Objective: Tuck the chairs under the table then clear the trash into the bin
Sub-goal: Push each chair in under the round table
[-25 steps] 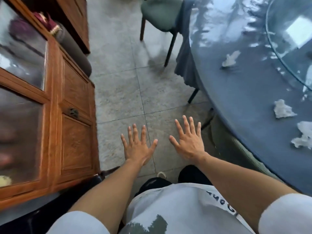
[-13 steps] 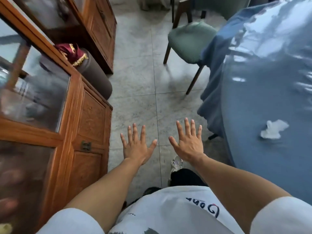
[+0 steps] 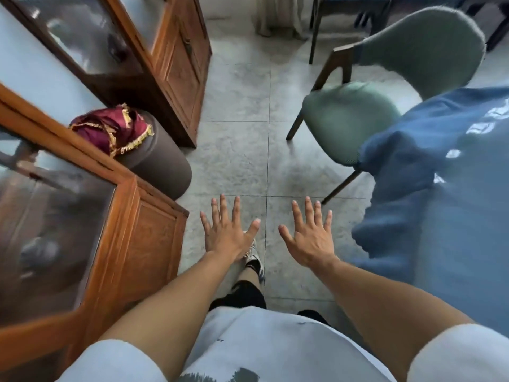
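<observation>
A green padded chair (image 3: 349, 119) with dark wooden legs stands ahead on the right, pulled out from the table, its seat partly under the hanging blue tablecloth. The table (image 3: 462, 194), covered in blue cloth, fills the right side. My left hand (image 3: 227, 232) and my right hand (image 3: 309, 238) are held out in front of me over the floor, palms down, fingers spread, holding nothing. Both are well short of the chair. No trash or bin shows in this view.
A wooden glass-fronted cabinet (image 3: 132, 244) lines the left side. A dark cylindrical stool (image 3: 162, 158) with a red and gold cloth (image 3: 113, 128) on it stands against it. Grey tiled floor (image 3: 242, 111) runs between cabinet and table. Dark furniture legs stand at the far top.
My view has swung forward and left along the aisle. The tabletop with its white paper scraps has left the frame and the green chair has come closer. My hands stay spread.
</observation>
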Demonstrator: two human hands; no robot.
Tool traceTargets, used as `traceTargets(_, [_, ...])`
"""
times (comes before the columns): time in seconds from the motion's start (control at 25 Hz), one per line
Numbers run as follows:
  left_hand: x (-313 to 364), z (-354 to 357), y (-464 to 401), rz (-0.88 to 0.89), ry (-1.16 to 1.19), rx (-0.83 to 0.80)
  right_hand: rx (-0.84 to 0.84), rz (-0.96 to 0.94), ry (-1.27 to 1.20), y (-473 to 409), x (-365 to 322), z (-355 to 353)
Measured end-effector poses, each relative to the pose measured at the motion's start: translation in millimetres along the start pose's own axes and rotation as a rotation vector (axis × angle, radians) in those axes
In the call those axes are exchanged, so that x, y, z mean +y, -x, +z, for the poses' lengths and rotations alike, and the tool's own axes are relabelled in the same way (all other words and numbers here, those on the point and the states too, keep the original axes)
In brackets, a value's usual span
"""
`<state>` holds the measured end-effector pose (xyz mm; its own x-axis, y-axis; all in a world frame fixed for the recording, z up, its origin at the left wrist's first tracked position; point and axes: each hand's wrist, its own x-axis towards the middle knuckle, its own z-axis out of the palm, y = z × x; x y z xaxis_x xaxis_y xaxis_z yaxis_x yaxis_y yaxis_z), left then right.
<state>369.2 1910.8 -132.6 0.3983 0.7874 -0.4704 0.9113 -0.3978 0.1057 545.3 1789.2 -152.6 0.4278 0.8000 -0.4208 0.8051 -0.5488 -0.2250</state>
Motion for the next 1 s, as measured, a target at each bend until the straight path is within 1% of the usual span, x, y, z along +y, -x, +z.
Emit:
traceTargets(0.12, [-9.0,-37.6,-83.5,0.026,0.038,-0.045,0.022,0.065,0.017,-79.4,-17.1,-36.6])
traceTargets(0.16, [-11.4,-49.5,-104.4,0.036,0.051,-0.037,0.051,0.086,0.006,-100.7,-20.9,-50.6])
traceTargets(0.36, [-11.4,-127.3,-233.2,0.113,0.018,-0.070,0.136,0.229,-0.012,-224.1,-27.2,-128.7])
traceTargets(0.52, [13.8,-172.9,-332.4,0.191,-0.019,-0.087,0.117,0.299,-0.055,-307.9,-23.1,-155.1])
traceTargets(0.68, [49.0,-219.5,-450.1,0.236,-0.100,-0.085,0.060,0.330,-0.112,-417.3,-13.1,-172.2])
traceTargets(0.8, [73.1,-267.1,-524.4,0.219,-0.174,-0.108,0.023,0.317,-0.166,-500.4,-8.5,-209.5])
traceTargets(1.0, [117.3,-334.6,-625.0,0.246,-0.190,-0.092,0.080,0.347,-0.225,-608.8,-4.6,-283.4])
